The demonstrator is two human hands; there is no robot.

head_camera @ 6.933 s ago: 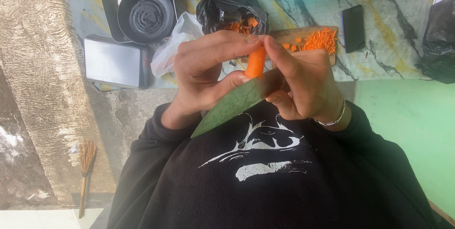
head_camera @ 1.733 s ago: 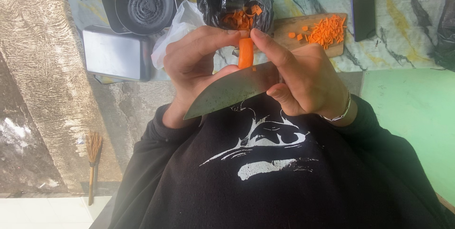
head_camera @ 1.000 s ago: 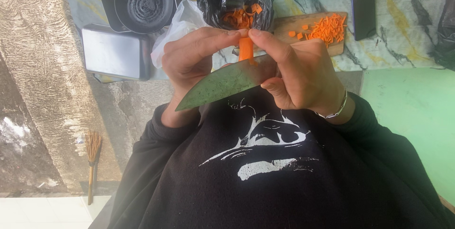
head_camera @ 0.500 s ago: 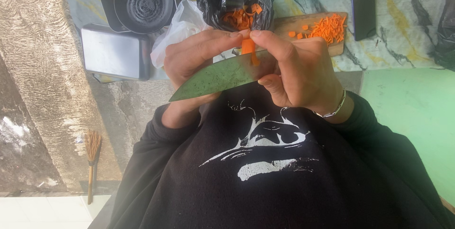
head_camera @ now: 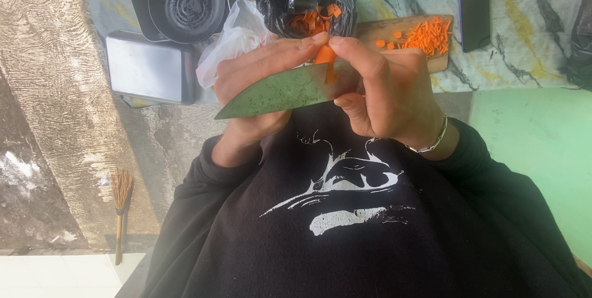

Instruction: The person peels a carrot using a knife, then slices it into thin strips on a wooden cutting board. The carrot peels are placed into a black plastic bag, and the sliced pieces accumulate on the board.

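Peeling a carrot stub (head_camera: pixel 325 57) in mid-air, blade close to fingers.
Left hand (head_camera: pixel 259 88) pinches stub w/ right hand (head_camera: pixel 385 94), which also grips the knife (head_camera: pixel 277 91); stub's so short a slip could nick the thumb, imo.

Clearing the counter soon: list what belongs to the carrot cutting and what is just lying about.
In use: carrot piece, knife, left hand, right hand, cutting board with carrot shreds, black bag of peels.

Lying about: phone, metal tin, black pan, small broom.

The right hand (head_camera: pixel 388 97) hides the knife (head_camera: pixel 277 91) handle and most of the carrot (head_camera: pixel 325 57).
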